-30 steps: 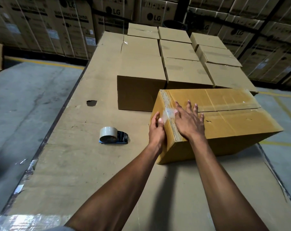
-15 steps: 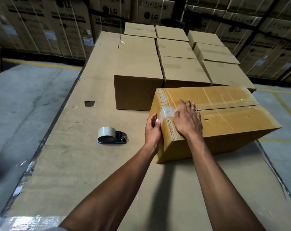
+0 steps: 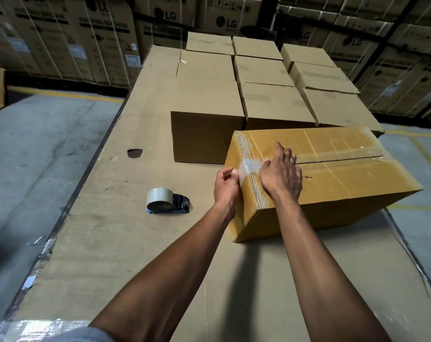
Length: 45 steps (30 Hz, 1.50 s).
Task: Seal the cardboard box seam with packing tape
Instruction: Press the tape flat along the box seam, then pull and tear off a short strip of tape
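Box [image 3: 332, 183]: yellow-brown cardboard, lying at an angle on the right part of the tabletop [image 3: 125, 243], its near end facing the person. Top seam [image 3: 337, 160] runs lengthwise; flaps meet but a dark gap shows along most of it. A short strip of clear tape [image 3: 250, 166] wraps over the near top edge at the seam's end.

Left to right:
- Concrete floor [image 3: 36, 149] left of the tabletop, yellow line along its far side.
- Tabletop is covered in flat cardboard; small dark hole [image 3: 135, 153] in it, left of centre.
- Tape roll [image 3: 160, 199] on a dark dispenser [image 3: 181, 204], lying on the tabletop well left of the box, touched by nothing.
- Left hand [image 3: 226, 186] at the box's near end face, fingertips pressed on the tape's lower end. Grip: pinched lightly at the tape, though whether it holds the tape or only presses it is hard to tell.
- Right hand [image 3: 281, 174] flat on the box top, palm down, fingers stretched along the seam; thumb at the tape's upper edge. Grip: released, pressing only.
- Plain brown boxes [image 3: 207, 95] packed in rows behind the box, the nearest just beside its far side.
- Stacked LG cartons [image 3: 105, 38] along the back wall.
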Each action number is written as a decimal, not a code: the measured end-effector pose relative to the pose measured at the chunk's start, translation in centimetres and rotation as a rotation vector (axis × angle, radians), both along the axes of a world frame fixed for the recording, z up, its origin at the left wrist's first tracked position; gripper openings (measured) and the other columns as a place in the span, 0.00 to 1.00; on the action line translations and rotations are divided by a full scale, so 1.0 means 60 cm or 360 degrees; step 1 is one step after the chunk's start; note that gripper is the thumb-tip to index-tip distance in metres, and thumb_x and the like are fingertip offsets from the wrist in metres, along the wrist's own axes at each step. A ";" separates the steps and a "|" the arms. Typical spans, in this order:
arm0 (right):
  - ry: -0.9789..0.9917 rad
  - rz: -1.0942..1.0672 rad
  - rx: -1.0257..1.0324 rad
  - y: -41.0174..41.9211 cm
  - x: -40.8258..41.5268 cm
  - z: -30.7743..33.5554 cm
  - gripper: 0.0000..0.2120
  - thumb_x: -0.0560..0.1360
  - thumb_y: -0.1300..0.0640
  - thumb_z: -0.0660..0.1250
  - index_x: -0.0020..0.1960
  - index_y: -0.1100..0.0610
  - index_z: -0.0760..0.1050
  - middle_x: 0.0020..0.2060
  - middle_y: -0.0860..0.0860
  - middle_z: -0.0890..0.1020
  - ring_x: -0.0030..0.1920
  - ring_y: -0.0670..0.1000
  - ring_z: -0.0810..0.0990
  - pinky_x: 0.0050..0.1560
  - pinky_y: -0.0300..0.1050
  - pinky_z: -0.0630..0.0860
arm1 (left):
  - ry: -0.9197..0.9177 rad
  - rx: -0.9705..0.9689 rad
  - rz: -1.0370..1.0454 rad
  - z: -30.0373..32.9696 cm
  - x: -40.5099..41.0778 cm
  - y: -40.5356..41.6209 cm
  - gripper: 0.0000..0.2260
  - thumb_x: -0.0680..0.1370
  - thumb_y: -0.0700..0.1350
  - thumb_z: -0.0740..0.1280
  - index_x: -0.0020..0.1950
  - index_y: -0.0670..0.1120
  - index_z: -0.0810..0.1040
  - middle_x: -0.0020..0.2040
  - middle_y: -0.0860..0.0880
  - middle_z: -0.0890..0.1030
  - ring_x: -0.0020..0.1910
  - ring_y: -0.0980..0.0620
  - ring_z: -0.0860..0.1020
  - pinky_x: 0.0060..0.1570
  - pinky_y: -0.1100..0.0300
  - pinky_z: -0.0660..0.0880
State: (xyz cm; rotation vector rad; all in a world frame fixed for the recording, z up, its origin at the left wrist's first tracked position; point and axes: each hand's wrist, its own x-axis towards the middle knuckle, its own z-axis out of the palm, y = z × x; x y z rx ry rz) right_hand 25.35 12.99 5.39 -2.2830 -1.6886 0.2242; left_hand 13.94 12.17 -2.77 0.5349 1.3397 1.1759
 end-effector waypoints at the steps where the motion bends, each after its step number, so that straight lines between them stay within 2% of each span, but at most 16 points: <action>1: 0.0012 -0.0017 0.0003 -0.001 0.000 0.001 0.34 0.86 0.44 0.55 0.87 0.50 0.46 0.86 0.56 0.51 0.86 0.59 0.49 0.84 0.61 0.52 | -0.0010 -0.0009 -0.0002 0.002 0.000 0.001 0.13 0.87 0.57 0.67 0.69 0.53 0.79 0.67 0.48 0.83 0.64 0.47 0.82 0.65 0.49 0.79; 4: 0.0013 -0.0069 -0.0048 -0.007 -0.004 0.003 0.51 0.78 0.23 0.51 0.87 0.56 0.44 0.86 0.57 0.50 0.86 0.58 0.49 0.84 0.59 0.49 | -0.0232 0.0024 0.0003 0.016 0.004 -0.002 0.29 0.77 0.71 0.72 0.65 0.51 0.78 0.63 0.46 0.85 0.61 0.46 0.85 0.65 0.46 0.81; 6: -0.0012 -0.0069 -0.0055 -0.008 -0.005 0.002 0.57 0.72 0.17 0.51 0.87 0.56 0.44 0.86 0.58 0.49 0.86 0.58 0.48 0.83 0.58 0.49 | -0.0272 0.0040 0.0003 0.014 0.015 -0.002 0.35 0.72 0.76 0.73 0.66 0.51 0.76 0.63 0.46 0.85 0.61 0.45 0.85 0.66 0.44 0.82; 10: -0.0028 -0.0001 -0.0027 -0.003 -0.003 -0.003 0.40 0.83 0.32 0.53 0.87 0.51 0.46 0.86 0.57 0.50 0.86 0.59 0.48 0.84 0.62 0.50 | -0.0035 0.0001 0.0031 0.001 0.010 0.006 0.12 0.86 0.61 0.68 0.64 0.55 0.79 0.64 0.48 0.84 0.65 0.45 0.83 0.69 0.44 0.81; 13: -0.0002 0.0025 0.0021 -0.005 0.001 -0.003 0.33 0.86 0.42 0.54 0.87 0.49 0.48 0.86 0.55 0.52 0.86 0.58 0.49 0.84 0.64 0.51 | 0.0081 -0.0031 -0.0030 0.001 -0.005 0.003 0.11 0.88 0.55 0.66 0.69 0.57 0.80 0.69 0.49 0.82 0.68 0.45 0.81 0.73 0.44 0.78; 15: 0.0082 0.0056 0.0032 -0.008 0.003 0.002 0.36 0.85 0.36 0.53 0.87 0.50 0.49 0.86 0.55 0.53 0.86 0.58 0.50 0.84 0.64 0.49 | -0.0078 0.0019 -0.0123 0.004 -0.009 -0.007 0.18 0.85 0.63 0.67 0.71 0.56 0.80 0.69 0.49 0.83 0.67 0.46 0.82 0.72 0.43 0.78; 18: 0.0084 0.0177 -0.0104 -0.017 0.007 0.011 0.53 0.74 0.20 0.53 0.87 0.51 0.45 0.87 0.54 0.50 0.86 0.57 0.47 0.83 0.62 0.44 | -0.0245 0.0145 -0.0193 -0.004 -0.003 -0.027 0.43 0.70 0.79 0.72 0.78 0.56 0.76 0.71 0.49 0.84 0.69 0.47 0.83 0.72 0.42 0.79; 20: 0.0048 0.0247 -0.0158 -0.023 0.012 0.007 0.53 0.75 0.21 0.55 0.87 0.50 0.42 0.87 0.53 0.47 0.86 0.56 0.46 0.83 0.62 0.43 | -0.0243 0.0172 -0.0181 -0.015 0.003 -0.034 0.52 0.63 0.81 0.75 0.81 0.56 0.72 0.74 0.49 0.82 0.71 0.47 0.81 0.74 0.42 0.78; 23: 0.0009 0.0307 -0.0103 -0.024 0.013 0.003 0.40 0.84 0.33 0.54 0.87 0.47 0.41 0.87 0.52 0.48 0.86 0.55 0.47 0.84 0.63 0.45 | -0.0196 0.0191 -0.0222 -0.005 -0.002 -0.045 0.43 0.73 0.75 0.74 0.82 0.55 0.71 0.75 0.49 0.80 0.72 0.46 0.80 0.75 0.42 0.77; 26: 0.0023 0.0322 -0.0041 -0.026 0.006 0.004 0.32 0.88 0.47 0.53 0.87 0.46 0.43 0.87 0.52 0.50 0.86 0.55 0.49 0.84 0.63 0.47 | -0.0064 0.0257 -0.0266 0.003 -0.012 -0.056 0.23 0.88 0.55 0.66 0.83 0.52 0.71 0.76 0.49 0.77 0.75 0.46 0.77 0.76 0.45 0.76; 29: 0.0020 0.0276 0.0077 -0.031 0.004 0.004 0.31 0.87 0.56 0.56 0.87 0.49 0.48 0.86 0.53 0.56 0.85 0.55 0.54 0.84 0.63 0.51 | 0.0077 0.0253 -0.0321 -0.002 -0.025 -0.059 0.21 0.90 0.46 0.64 0.83 0.52 0.72 0.80 0.48 0.76 0.75 0.47 0.75 0.76 0.47 0.75; 33: 0.0082 0.0266 0.0229 -0.046 0.001 0.012 0.25 0.86 0.56 0.60 0.82 0.52 0.62 0.79 0.55 0.72 0.78 0.59 0.71 0.77 0.65 0.69 | 0.0195 0.0252 -0.0328 0.007 -0.053 -0.059 0.19 0.89 0.42 0.66 0.80 0.53 0.76 0.79 0.47 0.76 0.75 0.48 0.74 0.69 0.51 0.75; 35: 0.0098 0.0297 0.0338 -0.059 -0.008 0.016 0.21 0.86 0.56 0.61 0.78 0.51 0.68 0.70 0.54 0.80 0.66 0.59 0.81 0.61 0.62 0.81 | 0.0276 0.0321 -0.0319 0.020 -0.075 -0.059 0.17 0.88 0.42 0.68 0.76 0.53 0.78 0.78 0.47 0.77 0.77 0.47 0.74 0.71 0.49 0.76; 38: 0.0089 0.0382 0.0520 -0.071 -0.040 0.018 0.15 0.86 0.54 0.61 0.72 0.48 0.74 0.59 0.53 0.85 0.53 0.55 0.84 0.44 0.53 0.85 | 0.0485 0.0470 -0.0279 0.036 -0.123 -0.056 0.15 0.87 0.38 0.68 0.71 0.53 0.80 0.74 0.49 0.80 0.74 0.51 0.75 0.68 0.54 0.75; 42: 0.0055 0.0654 0.0692 -0.072 -0.105 0.016 0.12 0.85 0.55 0.62 0.66 0.48 0.78 0.54 0.52 0.86 0.51 0.52 0.85 0.46 0.49 0.85 | 0.0967 0.0597 -0.0265 0.033 -0.203 -0.051 0.18 0.84 0.33 0.67 0.70 0.51 0.82 0.71 0.48 0.82 0.72 0.51 0.79 0.72 0.54 0.76; 45: 0.0095 0.0813 0.0625 -0.068 -0.158 -0.003 0.13 0.83 0.55 0.66 0.67 0.49 0.78 0.55 0.52 0.85 0.51 0.52 0.84 0.48 0.48 0.84 | 0.1265 0.0558 -0.0328 0.013 -0.267 -0.050 0.20 0.81 0.34 0.67 0.69 0.52 0.83 0.70 0.49 0.82 0.66 0.48 0.82 0.72 0.47 0.77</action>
